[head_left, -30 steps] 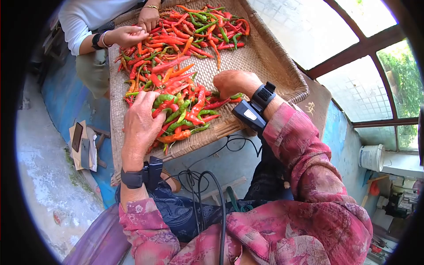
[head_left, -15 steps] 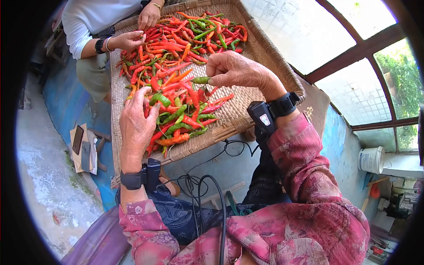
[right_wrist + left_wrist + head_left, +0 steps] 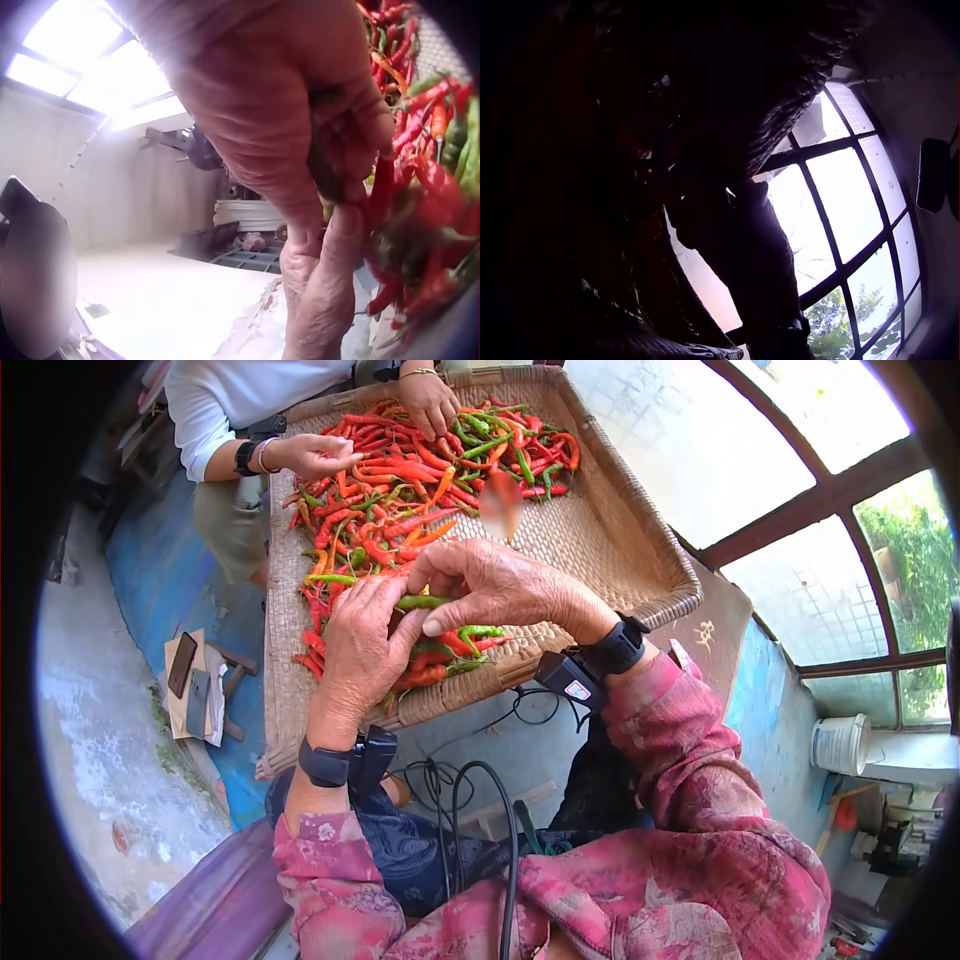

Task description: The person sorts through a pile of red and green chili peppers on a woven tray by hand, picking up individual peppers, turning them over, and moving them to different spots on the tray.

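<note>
Here comes our green pepper (image 3: 422,602), drawn in nearer us since half a second ago and now between both hands over the woven tray (image 3: 640,550); we'd judge two-handed work on it is possible. Its long axis runs sideways, one end towards the left hand (image 3: 362,635); stem end, we can't tell. The right hand (image 3: 510,585) pinches it; whether the left's fingers grip, we can't tell.

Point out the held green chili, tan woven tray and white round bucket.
Held green chili (image 3: 421,602): head view, visible middle.
Tan woven tray (image 3: 614,498): head view, bare right wall.
White round bucket (image 3: 838,746): head view, outer side.
</note>
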Tool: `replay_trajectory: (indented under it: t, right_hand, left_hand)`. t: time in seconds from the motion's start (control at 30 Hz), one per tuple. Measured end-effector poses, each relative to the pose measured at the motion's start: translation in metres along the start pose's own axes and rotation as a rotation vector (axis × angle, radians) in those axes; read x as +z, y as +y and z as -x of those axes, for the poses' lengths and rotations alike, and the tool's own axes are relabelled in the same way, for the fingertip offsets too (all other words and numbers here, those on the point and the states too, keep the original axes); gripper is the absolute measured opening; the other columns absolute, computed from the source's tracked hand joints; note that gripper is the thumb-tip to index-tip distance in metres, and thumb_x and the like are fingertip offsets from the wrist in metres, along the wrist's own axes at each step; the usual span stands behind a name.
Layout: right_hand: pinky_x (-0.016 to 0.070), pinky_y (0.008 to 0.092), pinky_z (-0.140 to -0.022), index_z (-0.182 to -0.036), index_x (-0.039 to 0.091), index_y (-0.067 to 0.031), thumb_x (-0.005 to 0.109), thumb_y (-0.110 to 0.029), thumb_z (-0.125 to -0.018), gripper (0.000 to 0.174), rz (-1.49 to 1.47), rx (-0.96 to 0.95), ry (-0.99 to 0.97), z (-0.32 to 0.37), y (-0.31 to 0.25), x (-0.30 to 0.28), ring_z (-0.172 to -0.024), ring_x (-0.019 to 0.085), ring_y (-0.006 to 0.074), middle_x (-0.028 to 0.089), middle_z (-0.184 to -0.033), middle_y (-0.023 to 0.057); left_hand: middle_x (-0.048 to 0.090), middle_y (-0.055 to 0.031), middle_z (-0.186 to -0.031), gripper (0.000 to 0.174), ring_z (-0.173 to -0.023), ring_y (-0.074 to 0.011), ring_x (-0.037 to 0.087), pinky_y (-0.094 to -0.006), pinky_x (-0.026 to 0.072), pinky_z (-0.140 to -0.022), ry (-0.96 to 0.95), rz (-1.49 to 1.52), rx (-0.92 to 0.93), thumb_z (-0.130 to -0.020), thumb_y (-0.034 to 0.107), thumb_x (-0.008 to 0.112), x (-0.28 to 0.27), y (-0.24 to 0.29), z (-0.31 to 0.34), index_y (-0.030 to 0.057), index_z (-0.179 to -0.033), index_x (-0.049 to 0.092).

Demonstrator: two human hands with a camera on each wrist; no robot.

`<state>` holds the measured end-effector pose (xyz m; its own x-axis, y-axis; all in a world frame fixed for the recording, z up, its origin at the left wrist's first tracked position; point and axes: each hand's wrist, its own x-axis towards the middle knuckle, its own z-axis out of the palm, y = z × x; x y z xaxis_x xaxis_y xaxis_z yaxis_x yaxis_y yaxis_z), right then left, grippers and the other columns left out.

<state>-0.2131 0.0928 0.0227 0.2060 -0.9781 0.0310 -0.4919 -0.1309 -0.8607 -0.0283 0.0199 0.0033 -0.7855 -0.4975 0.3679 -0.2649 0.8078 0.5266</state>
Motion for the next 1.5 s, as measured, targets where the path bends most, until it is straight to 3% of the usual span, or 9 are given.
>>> replay_trajectory:
  t: [0.27,0.33,0.47,0.73,0.9,1.0,1.07,1.27,1.5]
  right_hand:
    - [0.0489,0.0280,-0.062,-0.089,0.061,-0.0015,0.063,-0.021,-0.086,0.020,0.191,-0.213,0.162,0.005,0.001,-0.021,-0.070,0.060,0.0150,0.061,-0.074,0.0052]
    - [0.0479,0.0278,-0.054,-0.083,0.062,-0.0003,0.061,-0.025,-0.088,0.025,-0.097,0.062,0.219,0.009,-0.010,-0.033,-0.059,0.059,0.0121,0.059,-0.066,0.0042]
    - [0.0437,0.0177,-0.041,-0.078,0.056,-0.0030,0.046,-0.028,-0.096,0.032,-0.362,0.057,0.423,0.014,0.004,-0.050,-0.053,0.056,0.0054,0.058,-0.064,0.0012]
    - [0.0403,0.0174,-0.040,-0.078,0.056,-0.0046,0.045,-0.032,-0.096,0.035,-0.162,0.203,0.294,0.012,0.011,-0.056,-0.050,0.053,0.0049,0.056,-0.064,0.0007]
    - [0.0494,0.0241,-0.056,-0.086,0.056,-0.0020,0.045,-0.027,-0.096,0.029,-0.810,0.036,0.816,-0.024,0.028,-0.056,-0.061,0.059,0.0123,0.058,-0.066,0.0029]
    - [0.0503,0.0342,-0.062,-0.094,0.055,0.0040,0.054,-0.026,-0.086,0.031,0.409,0.323,0.643,-0.039,0.078,-0.055,-0.073,0.063,0.0221,0.062,-0.074,0.0174]
    - [0.0490,0.0419,-0.074,-0.092,0.059,0.0009,0.056,-0.030,-0.084,0.032,0.628,0.266,0.212,-0.041,0.093,-0.040,-0.082,0.063,0.0319,0.064,-0.085,0.0213]
    - [0.0482,0.0445,-0.079,-0.094,0.057,0.0034,0.066,-0.033,-0.073,0.043,0.615,0.322,0.160,-0.048,0.102,-0.005,-0.093,0.060,0.0365,0.062,-0.096,0.0251]
    - [0.0501,0.0398,-0.069,-0.102,0.058,-0.0038,0.062,-0.018,-0.069,0.036,0.611,0.231,0.206,-0.051,0.062,-0.010,-0.078,0.062,0.0326,0.063,-0.085,0.0179]
  left_hand:
    - [0.060,-0.0140,-0.081,0.022,-0.071,-0.0292,0.060,-0.0374,0.0472,-0.063,0.111,0.071,0.009,-0.083,0.012,0.062,0.000,-0.006,-0.002,0.0048,-0.103,0.057]
    - [0.059,-0.0129,-0.076,0.024,-0.068,-0.0270,0.060,-0.0364,0.0470,-0.061,0.093,0.115,-0.092,-0.082,0.012,0.063,-0.001,-0.006,-0.003,0.0053,-0.104,0.056]
    - [0.057,-0.0090,-0.062,0.027,-0.058,-0.0210,0.059,-0.0331,0.0460,-0.057,0.044,0.163,-0.211,-0.082,0.012,0.065,-0.002,-0.007,-0.002,0.0064,-0.107,0.056]
    - [0.056,-0.0076,-0.063,0.013,-0.056,-0.0180,0.055,-0.0316,0.0440,-0.055,-0.012,0.190,-0.227,-0.081,0.012,0.065,-0.005,-0.006,-0.002,0.0044,-0.089,0.058]
    - [0.057,-0.0090,-0.067,0.014,-0.060,-0.0207,0.056,-0.0335,0.0444,-0.058,-0.041,0.154,-0.197,-0.082,0.014,0.064,-0.006,-0.004,-0.002,0.0028,-0.083,0.056]
    - [0.058,-0.0104,-0.071,0.014,-0.062,-0.0235,0.058,-0.0351,0.0446,-0.058,-0.042,0.178,-0.214,-0.083,0.015,0.063,-0.005,-0.001,-0.002,0.0030,-0.083,0.056]
    - [0.059,-0.0117,-0.072,0.013,-0.065,-0.0257,0.060,-0.0365,0.0449,-0.059,-0.029,0.164,-0.192,-0.083,0.015,0.063,-0.005,-0.001,-0.002,0.0032,-0.084,0.056]
    - [0.059,-0.0130,-0.071,0.016,-0.065,-0.0289,0.060,-0.0383,0.0453,-0.059,-0.052,0.144,-0.140,-0.082,0.016,0.063,-0.007,-0.001,-0.001,0.0027,-0.084,0.055]
    - [0.058,-0.0126,-0.078,0.017,-0.070,-0.0278,0.060,-0.0361,0.0470,-0.062,0.071,0.233,-0.139,-0.083,0.015,0.063,-0.004,0.000,0.000,0.0021,-0.093,0.056]
